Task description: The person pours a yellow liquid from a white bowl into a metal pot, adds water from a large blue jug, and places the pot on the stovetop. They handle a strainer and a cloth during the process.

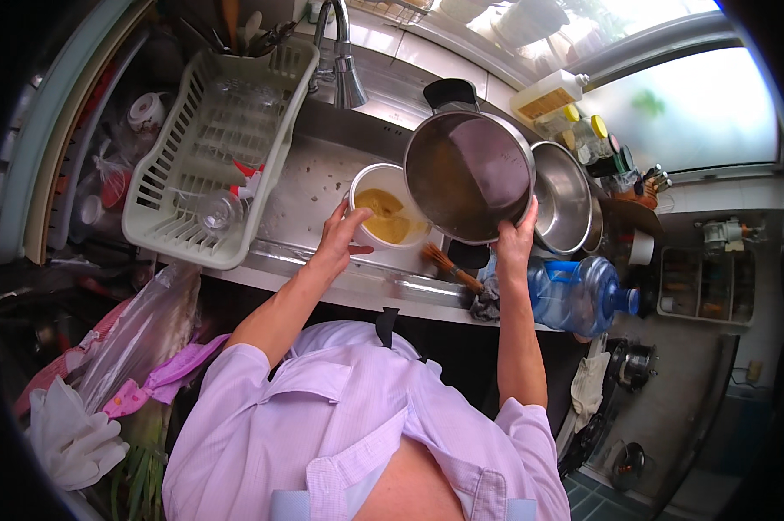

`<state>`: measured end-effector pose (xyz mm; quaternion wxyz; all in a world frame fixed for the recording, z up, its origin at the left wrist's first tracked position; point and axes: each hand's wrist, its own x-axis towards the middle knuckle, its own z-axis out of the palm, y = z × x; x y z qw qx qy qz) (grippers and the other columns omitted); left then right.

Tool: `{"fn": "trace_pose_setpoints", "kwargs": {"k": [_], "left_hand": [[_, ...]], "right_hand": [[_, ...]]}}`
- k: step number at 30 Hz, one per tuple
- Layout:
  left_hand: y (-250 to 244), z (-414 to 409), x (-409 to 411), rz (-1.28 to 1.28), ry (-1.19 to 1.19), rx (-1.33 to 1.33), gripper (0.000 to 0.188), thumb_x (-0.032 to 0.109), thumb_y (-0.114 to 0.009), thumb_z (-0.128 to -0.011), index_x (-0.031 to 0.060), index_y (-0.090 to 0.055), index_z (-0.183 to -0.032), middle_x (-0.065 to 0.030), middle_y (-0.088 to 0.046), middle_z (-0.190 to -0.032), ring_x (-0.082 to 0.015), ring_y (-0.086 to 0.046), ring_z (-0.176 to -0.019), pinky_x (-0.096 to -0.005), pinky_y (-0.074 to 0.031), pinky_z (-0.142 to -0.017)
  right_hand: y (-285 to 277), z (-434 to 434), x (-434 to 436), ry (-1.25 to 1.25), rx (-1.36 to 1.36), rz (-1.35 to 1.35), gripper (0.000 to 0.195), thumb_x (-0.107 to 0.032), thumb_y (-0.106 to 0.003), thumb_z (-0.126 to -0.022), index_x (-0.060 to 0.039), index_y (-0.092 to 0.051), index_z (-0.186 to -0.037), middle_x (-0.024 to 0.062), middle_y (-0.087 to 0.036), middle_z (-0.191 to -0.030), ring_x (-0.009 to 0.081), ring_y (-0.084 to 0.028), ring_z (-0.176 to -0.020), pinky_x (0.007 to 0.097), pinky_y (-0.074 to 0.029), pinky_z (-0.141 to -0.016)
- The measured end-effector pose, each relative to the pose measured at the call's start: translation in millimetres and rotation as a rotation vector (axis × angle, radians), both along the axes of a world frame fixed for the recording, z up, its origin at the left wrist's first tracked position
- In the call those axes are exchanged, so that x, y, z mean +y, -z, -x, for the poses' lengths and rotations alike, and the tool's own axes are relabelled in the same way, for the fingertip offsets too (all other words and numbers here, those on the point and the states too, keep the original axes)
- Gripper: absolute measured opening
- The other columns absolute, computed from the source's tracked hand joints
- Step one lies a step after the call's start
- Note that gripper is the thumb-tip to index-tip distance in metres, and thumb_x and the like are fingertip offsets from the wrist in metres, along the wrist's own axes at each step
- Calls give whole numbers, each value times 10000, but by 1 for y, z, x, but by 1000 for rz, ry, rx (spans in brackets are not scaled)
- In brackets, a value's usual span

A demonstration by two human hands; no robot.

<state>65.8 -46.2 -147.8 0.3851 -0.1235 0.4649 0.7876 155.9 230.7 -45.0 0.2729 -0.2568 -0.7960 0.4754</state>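
In the head view, my right hand (517, 244) grips the near edge of a large metal pot (463, 176) with black handles, tilted over the sink. Some brownish liquid shows inside the pot. To its left, a white plastic tub (401, 170) holds yellow liquid, its surface disturbed below the pot's rim. My left hand (343, 238) is at the tub's left side, thumb over the rim; other fingers are partly hidden behind the wall. The tub is inside the steel sink (307, 189).
A pale dish rack (271, 195) stands left of the sink, under the chrome faucet (349, 81). A steel bowl (564, 221) is right of the pot. A bristle brush (454, 268), a dark cloth (487, 303) and a blue water jug (574, 293) lie near the front edge.
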Motion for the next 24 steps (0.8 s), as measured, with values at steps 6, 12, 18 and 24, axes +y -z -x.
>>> {"fn": "trace_pose_setpoints", "kwargs": {"k": [6,12,18,24], "left_hand": [[3,1,-2,-25,28,-31,750,369,-701,-782,177,-392,-1438,-153,-475,-1334,-346,-550,-1134,-475,-588,-709],[9,1,-4,-67,68,-73,672,371,-701,-805,176,-428,-1388,-147,-489,-1258,-349,-572,-1078,-499,-561,-773],[17,1,-3,-92,96,-144,669,352,-710,-790,196,-428,-1376,-137,-476,-1278,-372,-566,-1082,-558,-537,-799],[11,0,-3,-113,111,-117,626,330,-696,-806,147,-428,-1341,-163,-501,-1218,-367,-569,-1080,-564,-534,-820]], "right_hand": [[-2,-1,1,24,8,-56,674,11,-492,-840,-127,-279,-1464,61,-543,-1172,125,-571,-832,221,-460,-509],[-31,0,-22,36,21,13,678,27,-474,-836,-9,-246,-1474,174,-478,-1370,264,-477,-1252,335,-348,-1058],[-38,-2,-24,30,19,-108,641,-44,-517,-910,-12,-229,-1482,170,-492,-1356,262,-493,-1231,329,-356,-1048],[-50,0,-36,-6,98,-131,637,-125,-559,-954,-12,-224,-1483,166,-501,-1343,252,-500,-1212,322,-359,-1039]]}}
